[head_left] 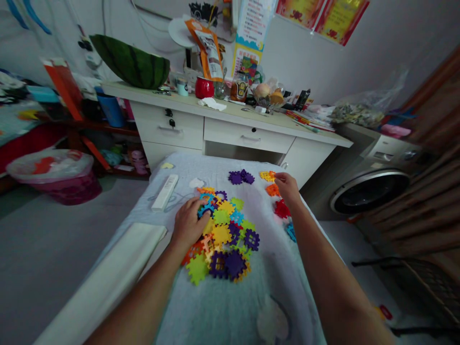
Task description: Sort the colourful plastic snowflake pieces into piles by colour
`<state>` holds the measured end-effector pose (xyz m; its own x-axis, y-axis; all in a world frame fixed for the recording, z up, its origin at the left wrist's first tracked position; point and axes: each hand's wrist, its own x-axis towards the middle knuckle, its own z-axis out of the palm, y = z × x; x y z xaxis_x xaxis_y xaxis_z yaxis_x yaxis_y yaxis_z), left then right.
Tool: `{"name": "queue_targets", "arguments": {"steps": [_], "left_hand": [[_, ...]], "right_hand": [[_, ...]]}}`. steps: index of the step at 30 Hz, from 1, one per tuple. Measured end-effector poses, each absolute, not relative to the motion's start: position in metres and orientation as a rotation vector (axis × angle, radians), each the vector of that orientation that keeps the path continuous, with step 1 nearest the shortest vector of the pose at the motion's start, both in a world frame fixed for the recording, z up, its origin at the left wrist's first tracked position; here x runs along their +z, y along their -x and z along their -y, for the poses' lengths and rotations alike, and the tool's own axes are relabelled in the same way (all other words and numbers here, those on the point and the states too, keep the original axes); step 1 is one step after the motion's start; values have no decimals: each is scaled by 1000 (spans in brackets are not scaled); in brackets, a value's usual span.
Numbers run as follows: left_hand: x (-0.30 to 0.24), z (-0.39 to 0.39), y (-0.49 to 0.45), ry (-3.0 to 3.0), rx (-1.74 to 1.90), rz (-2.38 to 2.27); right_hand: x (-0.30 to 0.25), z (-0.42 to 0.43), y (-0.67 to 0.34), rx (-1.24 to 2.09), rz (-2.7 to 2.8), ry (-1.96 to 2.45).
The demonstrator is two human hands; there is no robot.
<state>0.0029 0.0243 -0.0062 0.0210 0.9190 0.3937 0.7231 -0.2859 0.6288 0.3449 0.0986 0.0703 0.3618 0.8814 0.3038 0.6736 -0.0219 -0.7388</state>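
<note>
Across the nearest stretch of the covered surface, soft pale blue cloth (237, 311) lies wrinkled, with a whitish rounded patch printed on it. Just beyond, a loose pile of toothed pieces (222, 235) occupies the middle: thin, smooth, plastic-looking tiles with notched edges, some squarish with window-like cutouts, others solid and rounder. They overlap in lime green, yellow, orange, blue and deep purple, lying at mixed angles.

The left hand (190, 220) rests at the pile's left edge, thumb apart from the curved fingers, touching blue and dark pieces; whether it grasps one, I cannot tell. Along the right edge of the cloth, a blue piece (291, 232), a red piece (282, 209) and an orange piece (272, 190) form a spaced row. At its far end is a yellow piece (267, 176); the right hand (287, 188) brings thumb and fingers close together at its right end, though a firm pinch cannot be made out. Purple pieces (241, 177) lie to the left of it, apart from the pile.

Behind stands a flat-fronted white desk (176, 125), bearing a smooth, dark-striped cut watermelon (131, 62) and a glossy red jar (204, 88).
</note>
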Motion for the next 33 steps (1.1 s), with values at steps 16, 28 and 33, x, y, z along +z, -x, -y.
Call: {"name": "queue_targets", "arguments": {"steps": [16, 28, 33], "left_hand": [[-5, -25, -2, -2055, 1120, -1691], [-8, -27, 0, -2058, 1089, -1692], [-6, -27, -1, -2039, 1081, -1700]], "right_hand": [[54, -68, -306, 139, 1859, 1838], [57, -175, -379, -10, 1532, 2441], [50, -194, -383, -32, 1549, 2531]]}}
